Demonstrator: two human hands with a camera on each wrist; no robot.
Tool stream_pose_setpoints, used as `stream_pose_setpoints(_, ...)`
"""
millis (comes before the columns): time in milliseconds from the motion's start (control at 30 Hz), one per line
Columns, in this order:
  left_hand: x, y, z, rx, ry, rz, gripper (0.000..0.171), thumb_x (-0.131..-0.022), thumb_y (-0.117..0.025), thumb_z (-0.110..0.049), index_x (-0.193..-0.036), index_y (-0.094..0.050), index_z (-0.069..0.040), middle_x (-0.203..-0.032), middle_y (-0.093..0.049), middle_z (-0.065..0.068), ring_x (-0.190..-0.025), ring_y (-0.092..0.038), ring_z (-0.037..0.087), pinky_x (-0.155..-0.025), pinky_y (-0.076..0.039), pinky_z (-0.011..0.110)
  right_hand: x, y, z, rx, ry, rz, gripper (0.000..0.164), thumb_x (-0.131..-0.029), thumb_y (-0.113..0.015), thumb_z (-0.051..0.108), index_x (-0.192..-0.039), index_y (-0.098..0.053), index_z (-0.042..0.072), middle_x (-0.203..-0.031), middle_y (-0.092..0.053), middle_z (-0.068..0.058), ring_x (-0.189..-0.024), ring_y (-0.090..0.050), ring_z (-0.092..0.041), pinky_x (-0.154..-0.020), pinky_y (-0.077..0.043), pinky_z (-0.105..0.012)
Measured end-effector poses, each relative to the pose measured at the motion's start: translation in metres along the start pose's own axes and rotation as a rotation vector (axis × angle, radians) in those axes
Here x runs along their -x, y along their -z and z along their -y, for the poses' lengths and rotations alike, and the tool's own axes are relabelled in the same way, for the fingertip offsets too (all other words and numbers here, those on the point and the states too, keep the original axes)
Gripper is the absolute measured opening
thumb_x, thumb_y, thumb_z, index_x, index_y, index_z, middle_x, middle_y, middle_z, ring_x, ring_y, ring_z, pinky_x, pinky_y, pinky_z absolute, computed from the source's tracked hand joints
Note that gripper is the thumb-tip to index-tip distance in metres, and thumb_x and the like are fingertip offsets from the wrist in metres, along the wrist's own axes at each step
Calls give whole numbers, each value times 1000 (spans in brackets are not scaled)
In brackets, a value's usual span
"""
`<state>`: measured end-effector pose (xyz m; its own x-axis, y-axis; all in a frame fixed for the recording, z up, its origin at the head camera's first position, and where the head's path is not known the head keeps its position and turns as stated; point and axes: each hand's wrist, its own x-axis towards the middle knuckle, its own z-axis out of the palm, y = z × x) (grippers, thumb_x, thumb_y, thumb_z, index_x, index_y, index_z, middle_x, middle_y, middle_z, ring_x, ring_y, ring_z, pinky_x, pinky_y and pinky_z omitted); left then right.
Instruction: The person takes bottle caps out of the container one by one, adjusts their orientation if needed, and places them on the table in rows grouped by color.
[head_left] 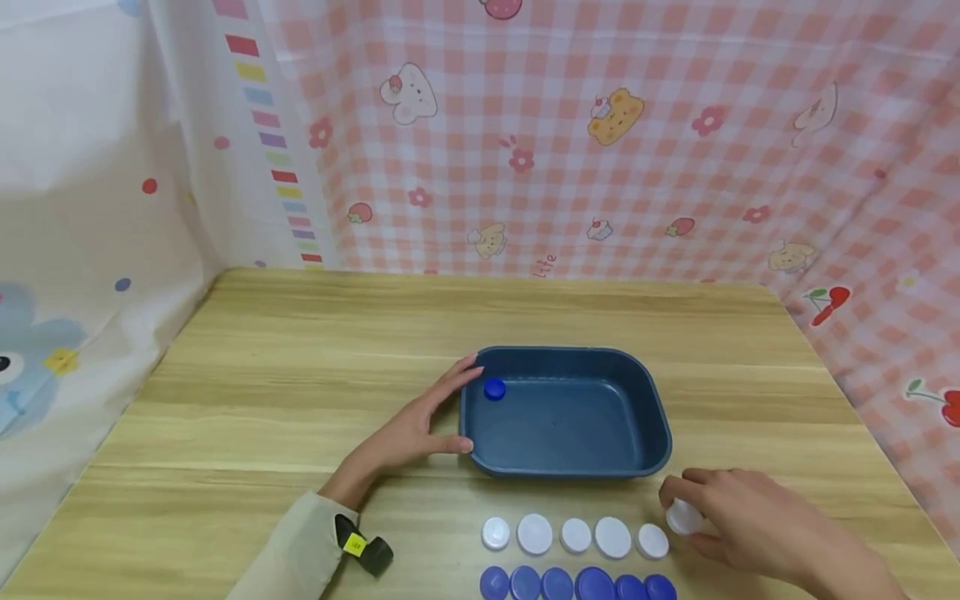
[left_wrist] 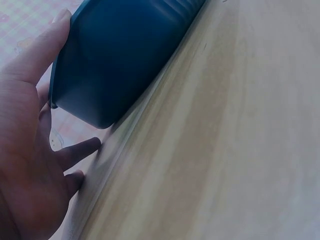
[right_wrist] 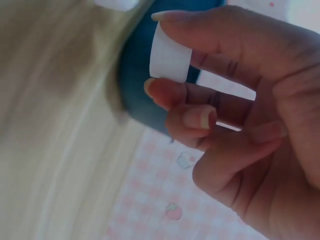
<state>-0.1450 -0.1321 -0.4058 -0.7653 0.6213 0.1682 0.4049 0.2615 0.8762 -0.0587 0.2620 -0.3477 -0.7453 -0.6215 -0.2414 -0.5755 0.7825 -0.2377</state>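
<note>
A dark blue plastic basin [head_left: 555, 477] sits on the wooden table with one blue bottle cap [head_left: 495, 389] inside near its left wall. My left hand [head_left: 412, 425] touches the basin's left rim, thumb and fingers spread apart; the left wrist view shows the thumb against the rim. To the basin's front right, my right hand [head_left: 750, 521] pinches a white bottle cap [right_wrist: 170, 55] between thumb and index finger. This cap is just right of a row of several white caps [head_left: 535, 534]. Nearer to me lies a row of several blue and purplish caps [head_left: 596, 586], partly cut off by the frame's lower edge.
Wooden table top [head_left: 300, 358] surrounds the basin. A pink checked cloth [head_left: 555, 183] hangs behind and on the right, and a white cloth [head_left: 90, 167] on the left. A black strap [head_left: 363, 546] with a yellow label is on the left wrist.
</note>
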Motion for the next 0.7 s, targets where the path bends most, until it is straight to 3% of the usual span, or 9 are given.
stream_pose_setpoints(300, 2, 0, 1, 1, 3, -1, 83, -82, -75, -14, -151, -29, -20, -160, -10, 1, -145, -8, 21, -111, -14, 58, 5, -19, -13, -113, -100, 97, 30, -78, -78, 32, -103, -61, 33, -86, -54, 23, -67, -47, 0, -61, -49, -28)
stream_pose_setpoints(700, 1, 0, 1, 1, -2, 3, 84, -82, -75, -9, -151, -29, -20, -160, -10, 1, -145, -8, 20, -111, -14, 57, 5, -33, -14, -142, 6, 11, 24, -85, -72, 26, -102, -59, 36, -87, -53, 25, -71, -48, 2, -63, -47, -25)
